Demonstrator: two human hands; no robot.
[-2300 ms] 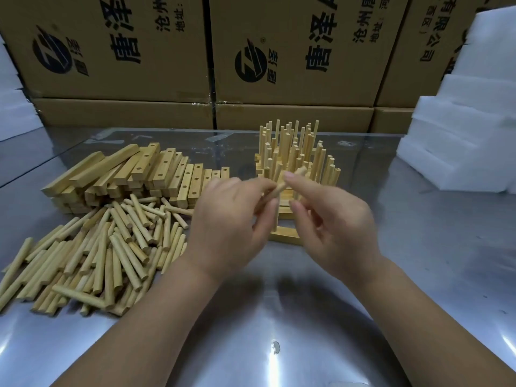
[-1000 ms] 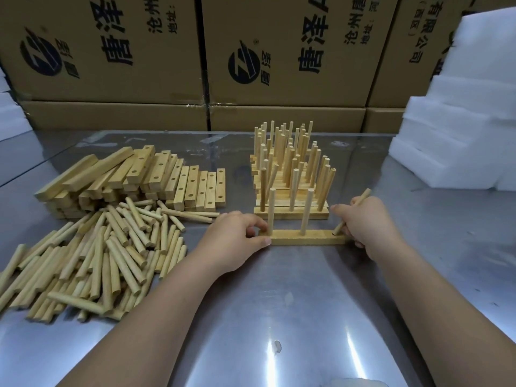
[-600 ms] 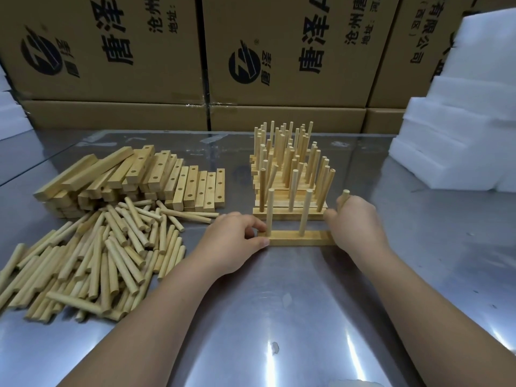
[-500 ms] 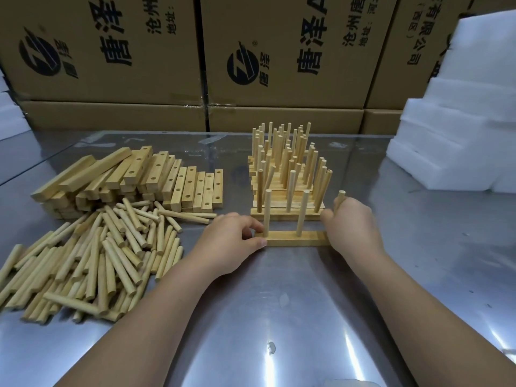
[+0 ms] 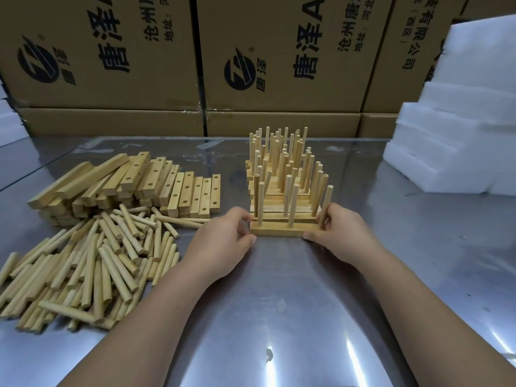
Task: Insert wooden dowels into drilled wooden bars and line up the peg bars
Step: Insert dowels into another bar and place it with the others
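Note:
A wooden peg bar (image 5: 279,232) lies on the steel table with three dowels standing upright in it. My left hand (image 5: 223,241) pinches its left end. My right hand (image 5: 340,236) grips its right end, fingers beside the rightmost dowel (image 5: 326,203). The bar sits right in front of a group of finished peg bars (image 5: 282,185), lined up row behind row. A heap of loose dowels (image 5: 92,258) lies to the left, and a stack of drilled bars (image 5: 134,185) stands behind the heap.
Cardboard boxes (image 5: 279,57) form a wall along the table's far edge. White foam blocks (image 5: 460,141) are stacked at the right. A small scrap (image 5: 269,354) lies on the steel near me.
My right hand pushed the third dowel upright into the bar's right hole, then dropped to the bar's end. Both hands slid the bar back against the finished rows.

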